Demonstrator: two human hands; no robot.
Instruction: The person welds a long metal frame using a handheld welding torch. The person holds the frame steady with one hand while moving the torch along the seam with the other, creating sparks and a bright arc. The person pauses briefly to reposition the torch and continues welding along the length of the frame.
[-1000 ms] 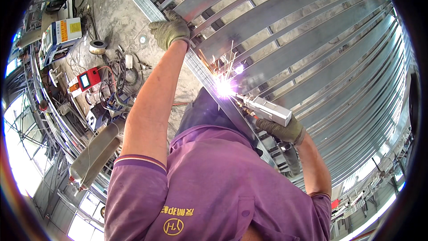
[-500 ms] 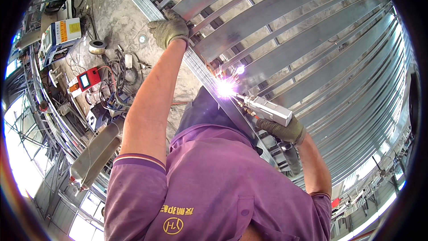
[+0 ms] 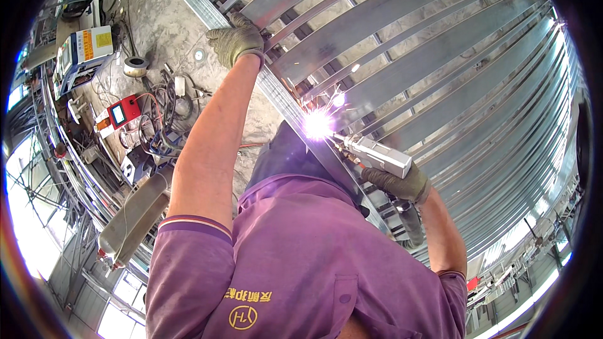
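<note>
My right hand (image 3: 397, 183), in a grey-green work glove, grips a silver box-shaped welding gun (image 3: 379, 155). From the gun's nozzle a glaring white-violet arc with sparks hits the long galvanized steel rail (image 3: 276, 85); the glare hides the exact spot. My left hand (image 3: 237, 42), gloved alike, is closed over the same rail, farther off and left of the arc. Against the rail's right side lie the ends of several flat steel slats (image 3: 339, 56), set side by side with gaps between them.
On the floor to the left are a red box with a small screen (image 3: 125, 111), tangled hoses (image 3: 173, 103), a round metal ring (image 3: 135, 66) and a white-and-blue machine (image 3: 91, 44). A grey padded bench (image 3: 135, 213) stands at lower left. Hoses run below my right hand.
Hardly anything differs: the welding arc still burns at nearly the same place, with its sparks in a changed pattern. Both hands keep their hold.
</note>
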